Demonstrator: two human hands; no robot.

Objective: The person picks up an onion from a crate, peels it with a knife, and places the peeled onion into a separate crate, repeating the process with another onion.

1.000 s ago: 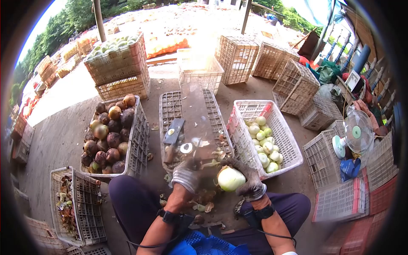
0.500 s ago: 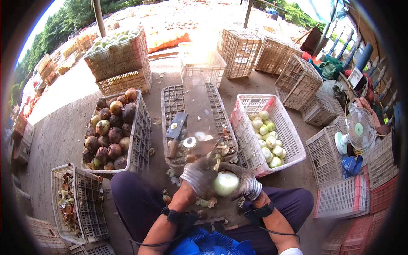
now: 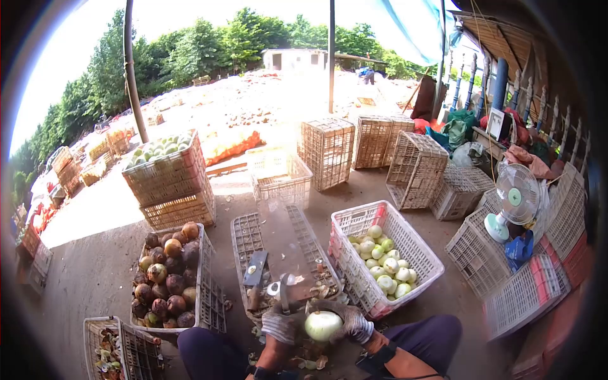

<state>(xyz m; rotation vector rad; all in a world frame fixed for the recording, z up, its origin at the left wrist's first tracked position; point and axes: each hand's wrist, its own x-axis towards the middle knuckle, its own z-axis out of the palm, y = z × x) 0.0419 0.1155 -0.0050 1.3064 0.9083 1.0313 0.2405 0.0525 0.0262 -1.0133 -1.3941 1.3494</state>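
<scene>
Brown fruit [image 3: 166, 278] fills a crate [image 3: 212, 303] at eight o'clock; a white basket [image 3: 423, 253] holds peeled ones [image 3: 385, 261] at four; a fan [image 3: 514, 197] stands at three.

Round peeled fruit [image 3: 323, 325], pale whitish-green and smooth, is cupped in the gloved right hand [image 3: 352, 324], with the gloved left hand [image 3: 278, 324] just beside it.

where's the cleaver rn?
Head view, centre: the cleaver lies flat on the upturned crate, just ahead of the left hand, with the crate of dark fruit to its left.

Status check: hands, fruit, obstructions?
Left grip shut on knife. Right grip shut on peeled fruit. Peel scraps on the board ahead, nothing blocking.
</scene>
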